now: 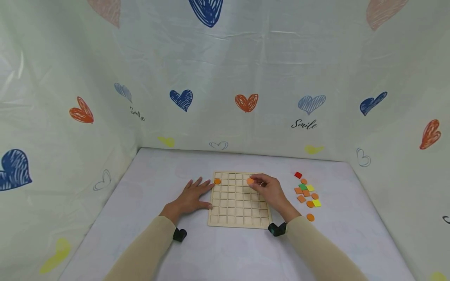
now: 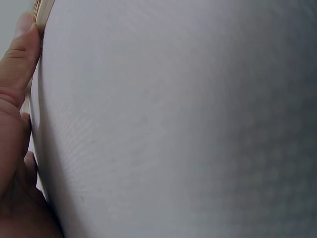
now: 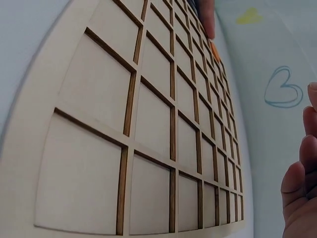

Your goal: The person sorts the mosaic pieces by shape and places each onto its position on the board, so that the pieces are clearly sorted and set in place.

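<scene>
A light wooden grid board (image 1: 236,225) (image 3: 29,119) lies on the table. My left hand (image 1: 190,198) (image 2: 17,109) rests flat beside its left edge, fingers spread, with the thumb and a fingertip touching the edge. One orange disc (image 1: 217,181) (image 3: 214,51) sits in the upper left cell, near those fingertips. Over the upper right part of the grid, my right hand (image 1: 272,192) (image 3: 301,173) pinches another orange disc (image 1: 250,181) between thumb and fingers. Whether that disc touches the board cannot be told; the right wrist view does not show it.
Right of the board lie loose pieces: a red square (image 1: 298,175), a green piece (image 1: 302,187), yellow squares (image 1: 316,203), and several orange squares (image 1: 301,199) and discs (image 1: 310,217). A white curtain with printed hearts (image 1: 246,103) stands behind the table (image 1: 218,253).
</scene>
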Motion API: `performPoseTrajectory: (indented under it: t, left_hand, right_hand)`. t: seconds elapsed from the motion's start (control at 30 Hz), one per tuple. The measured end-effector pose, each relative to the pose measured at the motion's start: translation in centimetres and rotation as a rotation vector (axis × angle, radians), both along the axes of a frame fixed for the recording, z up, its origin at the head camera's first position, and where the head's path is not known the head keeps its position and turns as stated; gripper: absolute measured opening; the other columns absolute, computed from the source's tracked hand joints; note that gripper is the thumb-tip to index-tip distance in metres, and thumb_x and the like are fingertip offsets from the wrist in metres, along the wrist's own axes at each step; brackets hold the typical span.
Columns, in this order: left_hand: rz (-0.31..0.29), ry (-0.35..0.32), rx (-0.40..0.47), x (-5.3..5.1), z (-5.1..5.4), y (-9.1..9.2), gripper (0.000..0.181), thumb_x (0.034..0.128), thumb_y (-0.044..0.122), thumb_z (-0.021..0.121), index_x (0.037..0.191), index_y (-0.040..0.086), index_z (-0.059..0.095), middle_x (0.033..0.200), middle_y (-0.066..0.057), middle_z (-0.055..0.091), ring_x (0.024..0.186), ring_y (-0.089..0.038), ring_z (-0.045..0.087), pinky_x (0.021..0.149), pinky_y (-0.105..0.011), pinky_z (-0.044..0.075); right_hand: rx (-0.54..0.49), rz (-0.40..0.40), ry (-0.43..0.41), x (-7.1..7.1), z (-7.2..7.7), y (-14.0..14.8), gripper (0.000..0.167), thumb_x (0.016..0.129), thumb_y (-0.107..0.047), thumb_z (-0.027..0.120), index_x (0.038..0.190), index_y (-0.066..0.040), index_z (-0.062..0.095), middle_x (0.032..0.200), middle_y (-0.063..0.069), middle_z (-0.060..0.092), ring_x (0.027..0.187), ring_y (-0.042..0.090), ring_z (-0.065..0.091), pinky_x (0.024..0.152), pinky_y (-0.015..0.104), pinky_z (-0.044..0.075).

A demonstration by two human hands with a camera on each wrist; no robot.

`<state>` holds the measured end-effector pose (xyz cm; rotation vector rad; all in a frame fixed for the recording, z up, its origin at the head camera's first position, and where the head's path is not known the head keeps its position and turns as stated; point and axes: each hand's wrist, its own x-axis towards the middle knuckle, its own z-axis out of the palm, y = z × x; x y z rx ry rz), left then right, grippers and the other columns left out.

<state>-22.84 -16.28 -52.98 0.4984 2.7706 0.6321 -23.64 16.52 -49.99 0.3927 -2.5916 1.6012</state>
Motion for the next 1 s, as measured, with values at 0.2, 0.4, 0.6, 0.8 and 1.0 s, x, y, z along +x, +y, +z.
performPoseTrajectory:
  t: [0.2,0.4,0.6,0.8,1.0]
  left_hand:
    - [-0.010,0.004,-0.010,-0.1,-0.2,0.0,0.091,0.0873,0.055,0.081,0.164,0.025,0.041,0.173,-0.001,0.031,0.165,-0.032,0.010,0.135,-0.054,0.000]
    - [-0.005,0.014,-0.013,-0.1,-0.2,0.0,0.091,0.0873,0.054,0.081,0.164,0.025,0.041,0.173,-0.002,0.032,0.165,-0.032,0.011,0.135,-0.055,0.001]
    - [-0.001,0.002,-0.002,-0.1,-0.2,0.0,0.091,0.0874,0.054,0.081,0.164,0.026,0.041,0.173,-0.001,0.032,0.165,-0.031,0.010,0.135,-0.054,0.000]
    - [-0.035,0.036,-0.056,0.1,-0.1,0.0,0.090,0.0890,0.056,0.078,0.164,0.025,0.040,0.173,-0.002,0.033,0.165,-0.033,0.013,0.135,-0.057,0.005]
    - [-0.075,0.051,-0.091,0.1,0.2,0.0,0.088,0.0916,0.057,0.073,0.165,0.024,0.038,0.173,-0.003,0.032,0.164,-0.035,0.014,0.134,-0.060,0.007]
  right_hand:
    - [0.007,0.008,-0.001,-0.5,-0.1,-1.1,0.026,0.094,-0.010,0.080,0.120,-0.008,0.077,0.099,0.006,0.072,0.088,0.013,0.059,0.077,0.020,0.051]
    - [-0.007,0.021,-0.042,-1.2,0.1,-2.4,0.026,0.095,-0.014,0.080,0.120,-0.010,0.077,0.101,0.006,0.072,0.088,0.014,0.060,0.076,0.022,0.051]
    - [-0.007,0.003,-0.094,-2.1,0.0,-3.7,0.026,0.096,-0.016,0.079,0.122,-0.013,0.077,0.100,0.003,0.070,0.088,0.017,0.059,0.069,0.022,0.050]
    - [-0.044,0.020,-0.118,-3.0,-0.3,-4.8,0.026,0.096,-0.017,0.080,0.121,-0.011,0.077,0.103,0.004,0.072,0.090,0.016,0.061,0.070,0.022,0.053]
    - [-0.040,0.038,-0.144,-3.6,-0.8,-5.7,0.026,0.096,-0.017,0.079,0.122,-0.012,0.077,0.103,0.004,0.072,0.090,0.017,0.062,0.071,0.025,0.054]
